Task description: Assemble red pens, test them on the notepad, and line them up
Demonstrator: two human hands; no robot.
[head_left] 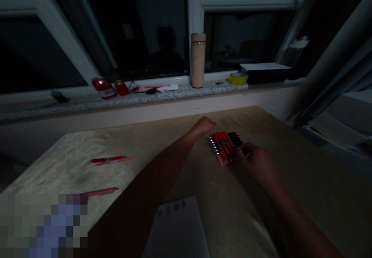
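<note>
Several red pens (221,136) lie side by side across a row of black pens (235,138), whose silver ends stick out on the left. A pink pen end (221,160) shows at the near side of the stack. My right hand (258,163) is at the stack's right side, its fingers closed at the end of a red pen; the fingertips are partly in shadow. Beyond the stack, to its left, my left hand (205,125) rests with curled fingers, and whatever may be inside them is hidden.
On the table (162,138), a red pen (106,159) and pink pens (101,191) lie left; a pale flat object (177,231) is nearest me. The windowsill (174,94) holds a red can (104,88), beige bottle (198,62) and yellow tape roll (238,79).
</note>
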